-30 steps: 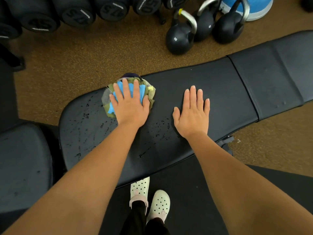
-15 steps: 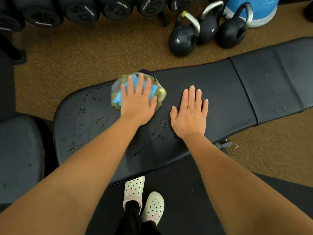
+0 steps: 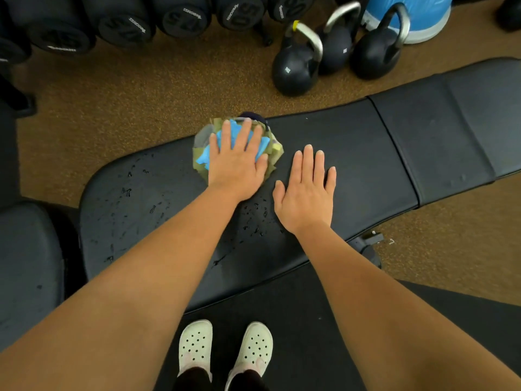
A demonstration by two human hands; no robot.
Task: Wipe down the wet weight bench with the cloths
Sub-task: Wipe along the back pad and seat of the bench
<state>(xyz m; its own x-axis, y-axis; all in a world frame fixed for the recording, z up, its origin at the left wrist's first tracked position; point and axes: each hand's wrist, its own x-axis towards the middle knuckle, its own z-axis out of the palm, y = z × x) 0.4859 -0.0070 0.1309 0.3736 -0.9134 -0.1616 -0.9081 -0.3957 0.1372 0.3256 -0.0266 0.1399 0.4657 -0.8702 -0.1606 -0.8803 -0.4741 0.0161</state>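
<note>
A black padded weight bench (image 3: 352, 153) runs across the view, with water drops scattered over its left half and under my forearms. A bundle of cloths (image 3: 207, 153), olive, blue and grey, lies at the bench's far edge. My left hand (image 3: 239, 159) presses flat on top of the bundle, fingers spread. My right hand (image 3: 306, 190) lies flat and bare on the pad just right of the cloths, holding nothing.
Three black kettlebells (image 3: 296, 66) stand on the brown floor beyond the bench. A row of dumbbells (image 3: 124, 24) lines the top left. A blue dome (image 3: 423, 12) sits top right. Another black pad (image 3: 28, 263) is at the left. My shoes (image 3: 225, 348) stand below.
My left hand has slid the cloth bundle rightward along the bench's far edge, closer to my right hand. My right hand has stayed flat in place.
</note>
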